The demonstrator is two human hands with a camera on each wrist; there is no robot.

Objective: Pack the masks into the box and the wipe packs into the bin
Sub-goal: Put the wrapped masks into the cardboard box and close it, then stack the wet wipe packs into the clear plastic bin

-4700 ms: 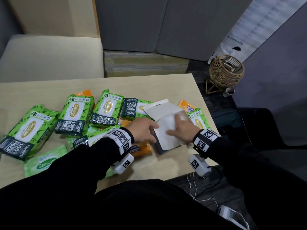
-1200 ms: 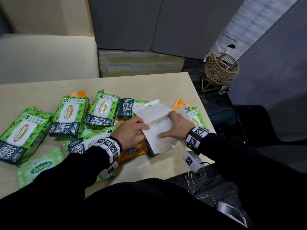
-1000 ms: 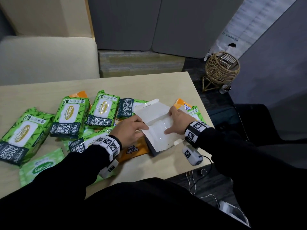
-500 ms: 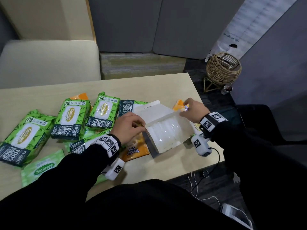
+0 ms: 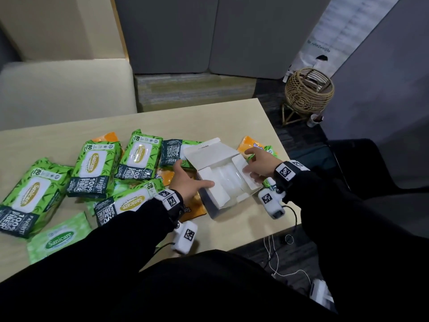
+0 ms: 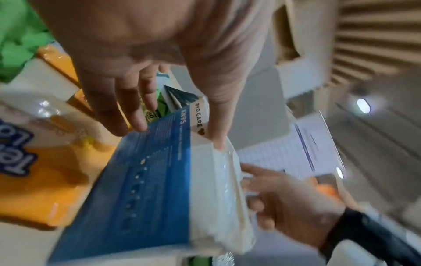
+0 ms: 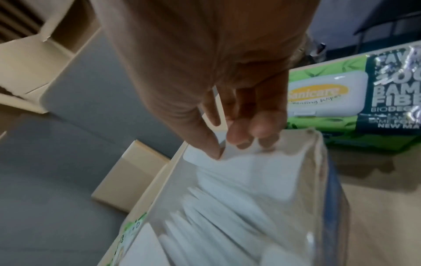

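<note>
An open mask box (image 5: pixel 216 206), white inside and blue outside (image 6: pixel 148 180), lies near the table's right front edge with its lid and flaps up. White masks (image 5: pixel 226 177) are stacked inside it (image 7: pixel 227 207). My left hand (image 5: pixel 190 180) rests on the box's left side, fingers straight against the blue wall and thumb (image 6: pixel 218 142) on the top edge. My right hand (image 5: pixel 251 162) pinches the white end flap (image 7: pixel 198 158) between thumb and fingertips. Several green wipe packs (image 5: pixel 92 166) and orange packs (image 5: pixel 192 211) lie around the box.
The table edge (image 5: pixel 274 140) runs just right of the box. A green pack (image 7: pixel 325 95) lies right behind the box. A wicker basket (image 5: pixel 310 89) stands on the floor to the right, a cushioned bench (image 5: pixel 65 89) behind the table. Cables hang off the front edge.
My right hand left the masks, swung out past the box's right end, then came back onto the end flap. The flaps now stand open. My left thumb moved onto the box's edge.
</note>
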